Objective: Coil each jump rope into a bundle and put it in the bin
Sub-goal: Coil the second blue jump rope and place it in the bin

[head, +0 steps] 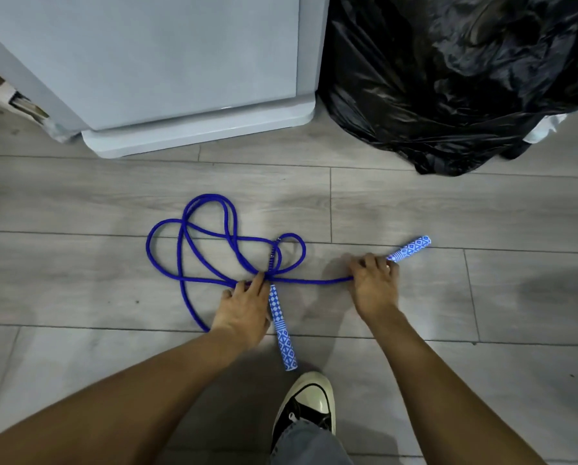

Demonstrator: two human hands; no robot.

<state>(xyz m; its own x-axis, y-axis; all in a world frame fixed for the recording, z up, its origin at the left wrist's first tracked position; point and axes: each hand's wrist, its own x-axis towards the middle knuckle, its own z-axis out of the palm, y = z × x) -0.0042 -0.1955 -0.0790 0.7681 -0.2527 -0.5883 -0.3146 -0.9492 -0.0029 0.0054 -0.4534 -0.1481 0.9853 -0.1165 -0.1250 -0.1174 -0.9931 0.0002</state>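
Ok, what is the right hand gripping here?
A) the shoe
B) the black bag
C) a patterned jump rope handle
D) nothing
C: the right hand is curled round the rope end of the patterned handle, whose far end sticks out beyond it.

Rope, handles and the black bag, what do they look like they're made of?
The rope looks like soft fibre cord, possibly braided: matte blue, lying in limp loops with no shine. The handles seem foam or a printed wrap, matte, with a blue and white pattern; the core is not visible. The bag is thin plastic film, glossy, its crumpled folds catching the light.
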